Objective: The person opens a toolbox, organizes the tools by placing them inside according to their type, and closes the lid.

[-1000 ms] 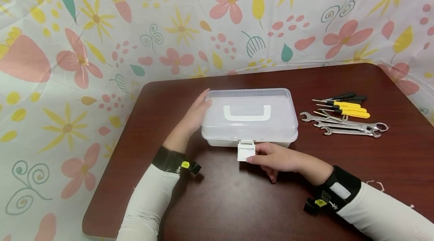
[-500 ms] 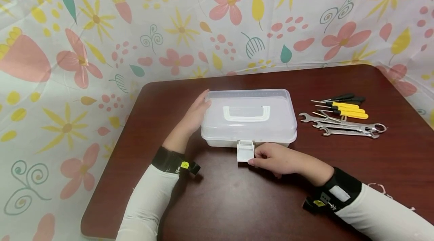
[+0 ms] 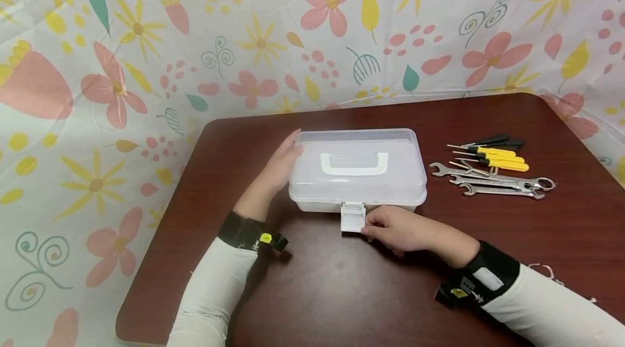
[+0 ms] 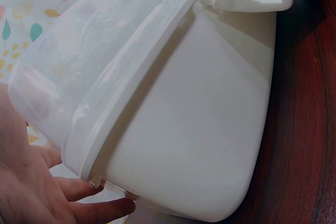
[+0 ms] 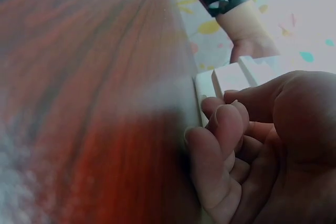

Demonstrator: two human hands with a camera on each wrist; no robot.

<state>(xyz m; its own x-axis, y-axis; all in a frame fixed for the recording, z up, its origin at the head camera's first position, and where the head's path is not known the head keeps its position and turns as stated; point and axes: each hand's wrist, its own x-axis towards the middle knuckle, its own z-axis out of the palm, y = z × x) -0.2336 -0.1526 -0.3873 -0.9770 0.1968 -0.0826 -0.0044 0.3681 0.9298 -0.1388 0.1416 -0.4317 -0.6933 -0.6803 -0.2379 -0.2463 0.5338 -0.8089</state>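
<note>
A white toolbox [image 3: 317, 206] with a translucent lid [image 3: 312, 185] and a white carry handle [image 3: 355, 171] lies in the middle of the head view, lid down. Its white front latch [image 3: 352, 219] sticks out toward the person. My right hand [image 3: 402, 229] pinches the latch's right edge between thumb and curled index finger. In the right wrist view, those fingertips [image 5: 223, 116] meet beside the latch [image 5: 230, 78]. My left hand [image 3: 282, 167] rests along the box's left side with fairly straight fingers. The left wrist view shows several of its fingers [image 4: 102, 211] touching the box end.
Right of the box lie several screwdrivers [image 3: 503, 164] with yellow or black handles. Metal wrenches [image 3: 508, 183] lie just in front of them. The dark red tabletop [image 3: 312, 282] has rounded corners, and a floral curtain [image 3: 293, 38] hangs behind it.
My right thumb has shifted right, toward the latch's edge, and the lower fingers have curled in. My left hand and the toolbox hold still; the latch stays sticking out.
</note>
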